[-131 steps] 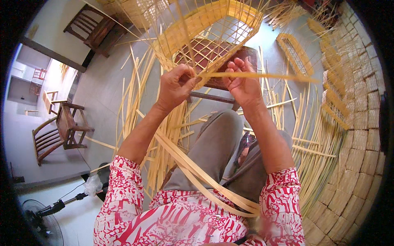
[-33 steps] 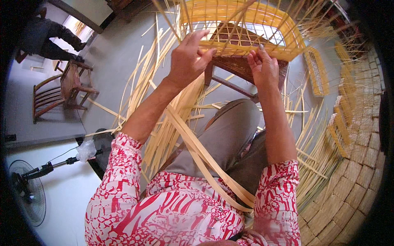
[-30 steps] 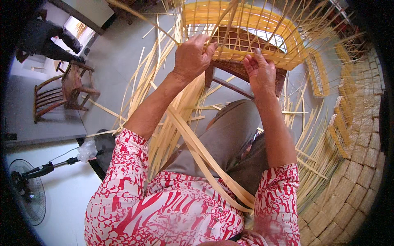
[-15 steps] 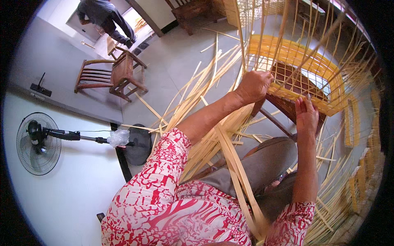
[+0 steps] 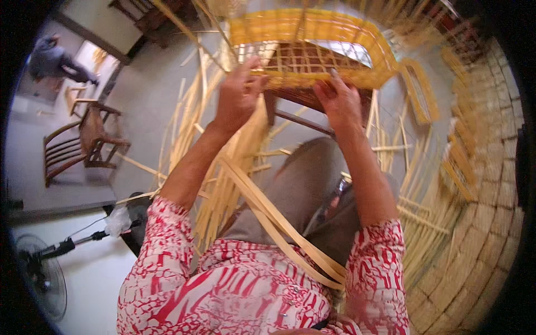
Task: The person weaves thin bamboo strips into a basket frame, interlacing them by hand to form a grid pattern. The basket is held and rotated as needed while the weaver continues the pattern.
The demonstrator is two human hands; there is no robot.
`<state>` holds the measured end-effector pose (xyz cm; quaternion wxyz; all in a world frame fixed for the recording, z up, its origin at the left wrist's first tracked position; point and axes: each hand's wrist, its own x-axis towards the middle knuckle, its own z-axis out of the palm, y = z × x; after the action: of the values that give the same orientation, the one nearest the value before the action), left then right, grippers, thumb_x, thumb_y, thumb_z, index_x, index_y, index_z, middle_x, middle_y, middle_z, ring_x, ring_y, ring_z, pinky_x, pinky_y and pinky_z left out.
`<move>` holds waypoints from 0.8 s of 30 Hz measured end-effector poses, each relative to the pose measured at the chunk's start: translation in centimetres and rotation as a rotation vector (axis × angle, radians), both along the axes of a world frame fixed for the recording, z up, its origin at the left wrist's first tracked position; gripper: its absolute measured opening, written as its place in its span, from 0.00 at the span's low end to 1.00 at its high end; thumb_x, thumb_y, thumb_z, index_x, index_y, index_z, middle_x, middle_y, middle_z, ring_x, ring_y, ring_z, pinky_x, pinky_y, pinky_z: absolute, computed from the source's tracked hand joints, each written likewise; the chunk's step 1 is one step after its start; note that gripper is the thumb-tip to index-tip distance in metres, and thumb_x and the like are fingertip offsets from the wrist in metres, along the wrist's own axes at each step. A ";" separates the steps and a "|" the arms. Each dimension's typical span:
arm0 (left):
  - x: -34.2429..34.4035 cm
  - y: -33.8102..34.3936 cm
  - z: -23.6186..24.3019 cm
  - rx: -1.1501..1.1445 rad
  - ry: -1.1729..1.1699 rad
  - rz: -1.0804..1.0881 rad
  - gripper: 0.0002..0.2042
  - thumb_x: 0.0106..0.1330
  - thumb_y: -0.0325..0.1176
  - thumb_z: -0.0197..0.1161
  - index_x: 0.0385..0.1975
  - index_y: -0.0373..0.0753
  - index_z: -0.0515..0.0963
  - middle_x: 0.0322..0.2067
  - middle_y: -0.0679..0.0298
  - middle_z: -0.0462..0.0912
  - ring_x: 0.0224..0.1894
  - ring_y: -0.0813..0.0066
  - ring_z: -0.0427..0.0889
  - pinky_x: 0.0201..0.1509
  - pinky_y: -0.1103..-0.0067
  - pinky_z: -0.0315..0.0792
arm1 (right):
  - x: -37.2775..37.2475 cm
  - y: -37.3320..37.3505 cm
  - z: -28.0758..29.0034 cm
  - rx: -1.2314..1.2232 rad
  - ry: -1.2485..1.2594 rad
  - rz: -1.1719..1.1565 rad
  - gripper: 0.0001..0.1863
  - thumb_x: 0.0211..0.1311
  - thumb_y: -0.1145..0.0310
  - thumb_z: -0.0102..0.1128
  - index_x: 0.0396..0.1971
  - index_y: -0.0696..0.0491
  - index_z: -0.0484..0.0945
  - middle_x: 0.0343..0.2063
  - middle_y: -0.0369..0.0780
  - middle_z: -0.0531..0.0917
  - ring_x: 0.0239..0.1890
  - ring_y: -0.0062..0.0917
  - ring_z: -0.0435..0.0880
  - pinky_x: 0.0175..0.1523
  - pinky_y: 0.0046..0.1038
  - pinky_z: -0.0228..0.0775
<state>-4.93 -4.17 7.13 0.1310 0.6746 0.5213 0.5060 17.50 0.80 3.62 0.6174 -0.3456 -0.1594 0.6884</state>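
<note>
A yellow woven basket (image 5: 357, 33), with a lattice bottom and long upright strips, rests tilted on a dark wooden stool (image 5: 291, 111). My left hand (image 5: 239, 97) grips its lower yellow band at the left, fingers bent beside the strips. Farther right, my right hand (image 5: 339, 103) pinches that band with thumb and fingers. Motion blur hides exact fingertip positions. Loose pale strips (image 5: 251, 192) lie across my lap and beside my legs.
Scattered strips, yellow frames (image 5: 416, 89) and stacked pale woven pieces (image 5: 486, 234) lie at the right. At the left are wooden chairs (image 5: 92, 139), a standing fan (image 5: 42, 273) with a plastic bag, and another person (image 5: 56, 61) by the doorway.
Since the oldest frame, both hands have left a long loose strip and taken the basket's band. A person has appeared at the left. My view swung left, then back.
</note>
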 end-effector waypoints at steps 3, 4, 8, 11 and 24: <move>0.2 -2.2 0.1 0.001 -0.005 -0.077 0.11 0.68 0.26 0.64 0.49 0.37 0.79 0.47 0.54 0.83 0.41 0.65 0.86 0.42 0.75 0.80 | -0.2 0.4 0.2 -0.016 -0.045 -0.023 0.13 0.68 0.69 0.63 0.45 0.57 0.71 0.38 0.41 0.80 0.36 0.32 0.85 0.41 0.35 0.84; 0.4 -2.3 -0.4 0.021 0.051 -0.128 0.11 0.68 0.25 0.64 0.49 0.37 0.79 0.50 0.55 0.82 0.42 0.70 0.86 0.41 0.78 0.81 | 0.2 0.3 0.0 -0.011 -0.028 -0.016 0.12 0.68 0.68 0.63 0.44 0.57 0.72 0.37 0.41 0.81 0.36 0.31 0.84 0.41 0.34 0.84; 2.9 0.8 0.3 0.304 0.422 -0.258 0.14 0.63 0.24 0.66 0.49 0.38 0.78 0.46 0.55 0.83 0.43 0.58 0.86 0.43 0.72 0.83 | 1.3 -0.4 0.4 0.006 0.060 0.037 0.08 0.68 0.69 0.61 0.41 0.57 0.76 0.35 0.39 0.82 0.36 0.29 0.84 0.43 0.32 0.84; 3.5 2.7 1.0 0.271 0.627 -0.207 0.15 0.63 0.25 0.65 0.49 0.38 0.78 0.44 0.55 0.82 0.43 0.56 0.86 0.43 0.70 0.83 | 1.5 -0.9 -0.2 0.155 -0.010 0.066 0.08 0.65 0.74 0.58 0.42 0.59 0.78 0.38 0.40 0.83 0.39 0.29 0.84 0.49 0.35 0.82; 1.5 5.2 2.4 0.060 0.205 -0.549 0.06 0.60 0.27 0.70 0.35 0.38 0.82 0.35 0.61 0.82 0.41 0.65 0.83 0.46 0.74 0.77 | 1.0 -1.4 1.3 0.175 -0.011 0.279 0.19 0.70 0.68 0.60 0.58 0.53 0.74 0.50 0.43 0.82 0.42 0.24 0.85 0.45 0.28 0.82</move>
<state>-3.47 0.99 9.57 0.1896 0.8416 0.3149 0.3959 18.49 -0.63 4.89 0.5425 -0.2687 -0.2687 0.7492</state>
